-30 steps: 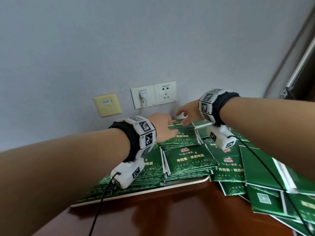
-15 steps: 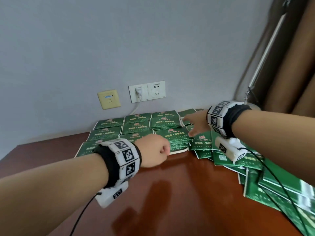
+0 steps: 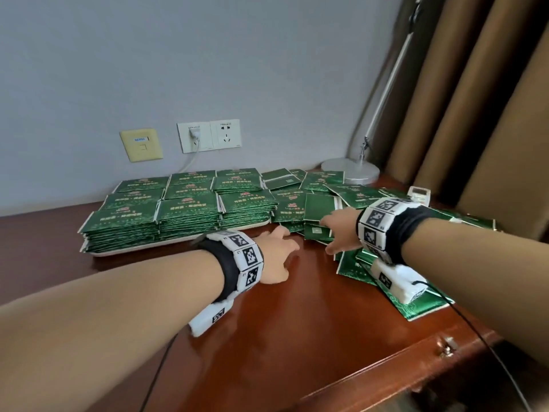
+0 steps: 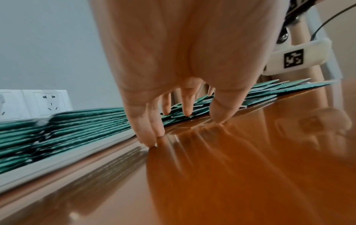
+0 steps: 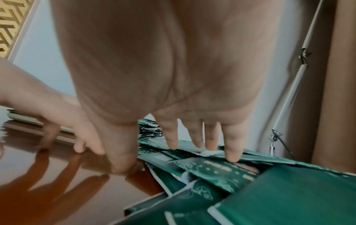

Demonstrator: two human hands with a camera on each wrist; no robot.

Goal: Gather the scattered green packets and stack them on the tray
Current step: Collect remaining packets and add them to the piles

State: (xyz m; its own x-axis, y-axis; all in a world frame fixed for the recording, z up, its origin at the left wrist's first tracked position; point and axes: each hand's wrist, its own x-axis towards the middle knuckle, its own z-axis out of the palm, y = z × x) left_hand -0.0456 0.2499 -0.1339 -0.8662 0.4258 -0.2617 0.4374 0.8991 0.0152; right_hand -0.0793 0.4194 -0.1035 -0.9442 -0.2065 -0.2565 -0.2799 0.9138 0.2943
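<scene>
The glossy reddish-brown wooden counter [image 3: 297,322] carries a shallow white rectangular tray [image 3: 178,244] near the grey wall; on the tray lie neat, flat stacks of green foil packets with gold and red print [image 3: 187,211], set in rows and filling it edge to edge; just to the right of the tray a loose heap of scattered green foil packets [image 3: 323,206] overlaps in all directions, some face up, some showing their plain backs, spreading toward the right end of the counter.

The left hand [image 3: 277,254] is over bare wood just in front of the tray's right corner; in the left wrist view its fingers [image 4: 148,130] are spread and nearly straight, tips touching the counter, holding nothing. The right hand [image 3: 338,231] is at the near-left edge of the scattered heap; in the right wrist view its fingers [image 5: 231,153] are extended and parted, tips resting on the top packets, thumb down by the counter at the heap's edge; nothing is gripped.

Behind the tray, a white double wall socket [image 3: 209,135] with a plug and white cord, and a cream wall plate [image 3: 141,144]; at the far right, a lamp's round silver base [image 3: 350,170] and brown curtains [image 3: 475,114].
</scene>
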